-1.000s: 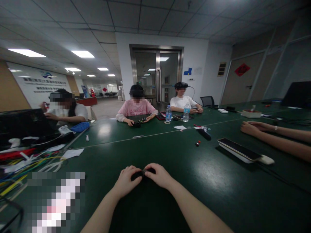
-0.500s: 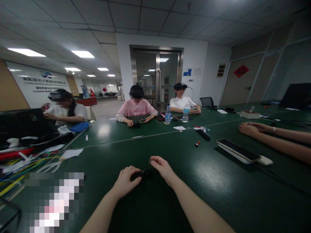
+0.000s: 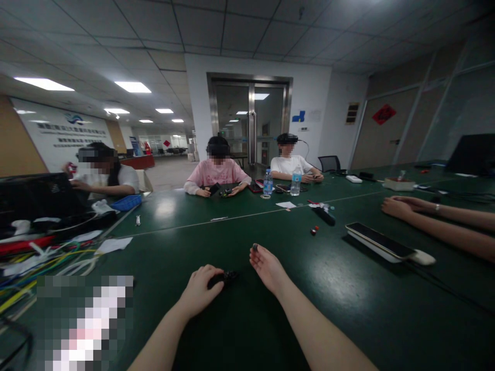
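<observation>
Fingers and thumb of my left hand (image 3: 201, 291) close on a small black object (image 3: 229, 277) with a jagged end, low over the dark green table (image 3: 216, 330); its exact kind does not show. To the right, my right hand (image 3: 269, 270) is raised apart from that object, its palm side turned toward the left. A tiny dark grey piece (image 3: 254, 248) is pinched at its fingertips, too small to name. Part of the black object is hidden behind my left fingers.
A phone (image 3: 381, 239) lies on a white block with a cable at right, near another person's hands (image 3: 400, 205). Two water bottles (image 3: 296, 181), a black case (image 3: 324, 216) and small red bits (image 3: 314, 231) stand or lie farther off. Tangled cables (image 3: 42, 265) cover the left side.
My right hand has moved right and a little away from the black object, turning its palm more into view. My left hand stays put. Across the table, a person has lifted a black item.
</observation>
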Demonstrator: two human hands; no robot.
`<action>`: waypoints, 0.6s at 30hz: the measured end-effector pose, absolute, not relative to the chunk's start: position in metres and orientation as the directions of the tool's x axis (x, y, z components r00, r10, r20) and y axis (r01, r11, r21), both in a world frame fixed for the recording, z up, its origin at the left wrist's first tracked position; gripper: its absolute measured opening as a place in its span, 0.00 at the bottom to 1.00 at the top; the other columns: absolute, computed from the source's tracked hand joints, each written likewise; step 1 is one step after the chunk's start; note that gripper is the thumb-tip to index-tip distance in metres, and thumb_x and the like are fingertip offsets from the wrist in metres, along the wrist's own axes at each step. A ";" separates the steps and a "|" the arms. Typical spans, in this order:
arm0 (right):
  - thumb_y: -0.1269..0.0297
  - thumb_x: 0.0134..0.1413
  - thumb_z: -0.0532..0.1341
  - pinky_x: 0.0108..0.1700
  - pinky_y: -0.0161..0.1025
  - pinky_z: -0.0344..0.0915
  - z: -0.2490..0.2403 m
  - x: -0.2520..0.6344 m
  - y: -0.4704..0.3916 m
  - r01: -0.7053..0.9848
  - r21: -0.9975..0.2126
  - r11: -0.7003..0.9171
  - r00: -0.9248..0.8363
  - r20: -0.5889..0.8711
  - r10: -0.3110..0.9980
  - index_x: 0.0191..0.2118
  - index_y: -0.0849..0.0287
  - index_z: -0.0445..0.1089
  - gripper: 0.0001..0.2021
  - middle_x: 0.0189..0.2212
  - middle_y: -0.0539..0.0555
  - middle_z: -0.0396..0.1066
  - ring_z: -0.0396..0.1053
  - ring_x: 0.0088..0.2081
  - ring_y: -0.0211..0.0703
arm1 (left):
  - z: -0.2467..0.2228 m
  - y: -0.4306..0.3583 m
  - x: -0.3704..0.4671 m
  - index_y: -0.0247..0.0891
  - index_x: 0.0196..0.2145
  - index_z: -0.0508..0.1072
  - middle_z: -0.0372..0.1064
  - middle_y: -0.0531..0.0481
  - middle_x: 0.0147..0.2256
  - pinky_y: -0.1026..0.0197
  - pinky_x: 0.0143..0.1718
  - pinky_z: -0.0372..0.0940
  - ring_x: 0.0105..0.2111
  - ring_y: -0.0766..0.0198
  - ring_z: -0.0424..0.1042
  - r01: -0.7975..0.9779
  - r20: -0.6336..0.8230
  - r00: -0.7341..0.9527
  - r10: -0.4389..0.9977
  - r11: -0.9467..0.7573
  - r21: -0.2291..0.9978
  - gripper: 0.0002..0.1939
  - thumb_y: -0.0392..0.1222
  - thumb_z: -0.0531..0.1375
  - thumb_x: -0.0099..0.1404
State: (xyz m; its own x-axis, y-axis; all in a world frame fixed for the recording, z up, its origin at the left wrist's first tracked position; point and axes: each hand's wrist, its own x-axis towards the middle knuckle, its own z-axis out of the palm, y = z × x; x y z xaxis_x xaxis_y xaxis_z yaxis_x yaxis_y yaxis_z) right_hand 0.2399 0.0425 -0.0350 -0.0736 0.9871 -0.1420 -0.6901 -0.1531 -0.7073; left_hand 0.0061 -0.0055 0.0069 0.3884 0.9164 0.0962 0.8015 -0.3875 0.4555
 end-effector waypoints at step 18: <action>0.63 0.49 0.62 0.44 0.40 0.69 -0.034 0.246 0.044 -0.778 -0.593 -0.208 -0.077 -0.239 0.968 0.37 0.57 0.71 0.08 0.36 0.52 0.73 0.71 0.39 0.41 | 0.007 -0.006 0.005 0.46 0.51 0.66 0.64 0.49 0.48 0.53 0.51 0.55 0.49 0.56 0.61 0.789 0.087 0.382 0.920 -0.373 0.488 0.21 0.54 0.51 0.64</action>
State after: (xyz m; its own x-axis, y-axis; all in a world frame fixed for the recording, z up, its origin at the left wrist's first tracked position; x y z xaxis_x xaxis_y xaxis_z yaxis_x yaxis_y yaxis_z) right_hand 0.2457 0.0440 -0.0339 -0.0771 0.9679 -0.2390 -0.7782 -0.2083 -0.5925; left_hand 0.0051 -0.0056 0.0069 0.3820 0.9201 0.0865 0.7890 -0.3734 0.4879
